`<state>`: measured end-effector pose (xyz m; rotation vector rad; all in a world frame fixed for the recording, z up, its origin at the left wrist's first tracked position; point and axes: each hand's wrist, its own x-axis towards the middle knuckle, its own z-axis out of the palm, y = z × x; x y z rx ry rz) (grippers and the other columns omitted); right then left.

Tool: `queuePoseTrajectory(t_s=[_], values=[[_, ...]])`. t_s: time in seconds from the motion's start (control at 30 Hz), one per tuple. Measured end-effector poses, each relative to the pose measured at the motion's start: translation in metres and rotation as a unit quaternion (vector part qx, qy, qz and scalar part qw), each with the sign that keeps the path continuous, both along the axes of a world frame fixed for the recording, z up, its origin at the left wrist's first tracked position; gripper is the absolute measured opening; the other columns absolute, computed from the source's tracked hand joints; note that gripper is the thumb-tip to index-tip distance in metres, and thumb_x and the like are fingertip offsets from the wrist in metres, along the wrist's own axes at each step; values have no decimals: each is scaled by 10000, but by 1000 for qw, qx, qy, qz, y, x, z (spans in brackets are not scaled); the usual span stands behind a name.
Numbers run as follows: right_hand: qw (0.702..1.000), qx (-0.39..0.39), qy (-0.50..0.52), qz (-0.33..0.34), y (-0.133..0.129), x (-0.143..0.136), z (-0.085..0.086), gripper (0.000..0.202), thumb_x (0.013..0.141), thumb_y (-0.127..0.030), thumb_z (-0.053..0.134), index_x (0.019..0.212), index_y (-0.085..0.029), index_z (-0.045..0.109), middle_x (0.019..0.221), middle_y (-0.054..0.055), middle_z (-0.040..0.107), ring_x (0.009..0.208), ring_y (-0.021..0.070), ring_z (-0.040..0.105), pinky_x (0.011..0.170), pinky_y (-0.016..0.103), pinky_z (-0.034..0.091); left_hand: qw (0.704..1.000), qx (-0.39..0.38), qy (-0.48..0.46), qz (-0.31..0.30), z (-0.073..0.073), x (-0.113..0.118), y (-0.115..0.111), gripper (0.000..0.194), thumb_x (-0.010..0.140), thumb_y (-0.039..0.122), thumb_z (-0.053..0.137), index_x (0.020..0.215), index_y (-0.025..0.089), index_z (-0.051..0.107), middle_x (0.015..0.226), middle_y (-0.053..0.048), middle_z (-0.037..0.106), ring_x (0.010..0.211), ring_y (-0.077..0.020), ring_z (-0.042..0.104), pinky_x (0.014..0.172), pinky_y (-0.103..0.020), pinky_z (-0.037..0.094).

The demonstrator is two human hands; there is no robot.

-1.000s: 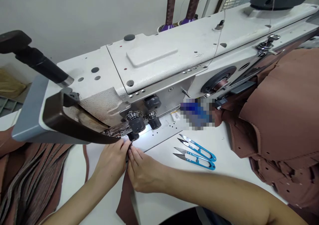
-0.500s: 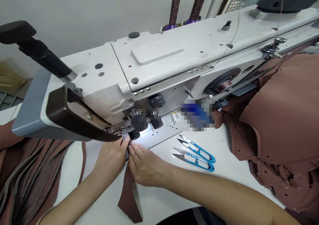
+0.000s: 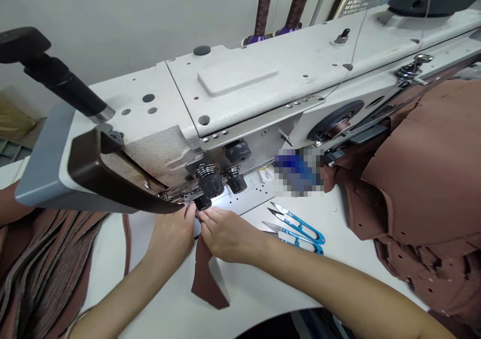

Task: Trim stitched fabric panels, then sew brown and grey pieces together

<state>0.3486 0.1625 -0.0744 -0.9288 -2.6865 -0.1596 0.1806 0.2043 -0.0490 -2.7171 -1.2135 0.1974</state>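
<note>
A brown leather strip (image 3: 210,284) runs from under the head of a white sewing machine (image 3: 240,88) towards me, its wide end lying on the table. My right hand (image 3: 227,234) is closed on the strip's far part, fingertips close to the lit needle area. Right beside it, my left hand (image 3: 176,229) rests near the needle under the brown lever-like guard (image 3: 112,179); its fingertips are largely hidden by the machine, so what they grip does not show. The needle and presser foot are hidden too.
Two blue thread snips (image 3: 300,224) lie right of my hands, one partly behind my wrist. Stacked brown leather pieces (image 3: 432,179) fill the right side; more leather strips (image 3: 48,264) lie at left. Thread cones (image 3: 263,13) stand behind the machine.
Both hands have moved slightly forward towards the needle area and right. The leather strip's loose end has slid away from me and to the right. My right wrist now covers part of the nearer snips.
</note>
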Motion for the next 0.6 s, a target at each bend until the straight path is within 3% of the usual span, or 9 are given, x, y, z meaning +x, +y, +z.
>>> queuePoseTrajectory(t_s=[0.2, 0.37, 0.6], values=[[999, 29, 21, 4, 6, 7, -1, 253, 874, -53, 397, 859, -27, 648, 910, 164, 685, 920, 237, 607, 925, 369, 432, 997, -57, 45, 39, 13, 15, -4, 335, 801, 37, 422, 1021, 104, 666, 962, -149, 668, 831, -275, 620, 731, -390, 467], [999, 33, 10, -7, 7, 7, -1, 269, 894, -58, 356, 875, -47, 624, 935, 165, 676, 867, 220, 595, 874, 372, 443, 981, -140, 86, 100, 25, 28, -3, 376, 827, 3, 372, 1073, 92, 641, 1006, -155, 669, 863, -258, 633, 734, -353, 476], [998, 58, 11, -18, 8, 6, -1, 271, 881, -47, 352, 838, -52, 620, 916, 183, 673, 786, 222, 587, 800, 397, 451, 978, -162, 89, 96, 33, 35, 3, 307, 818, 15, 417, 957, 129, 666, 987, -132, 678, 936, -252, 632, 809, -329, 471]])
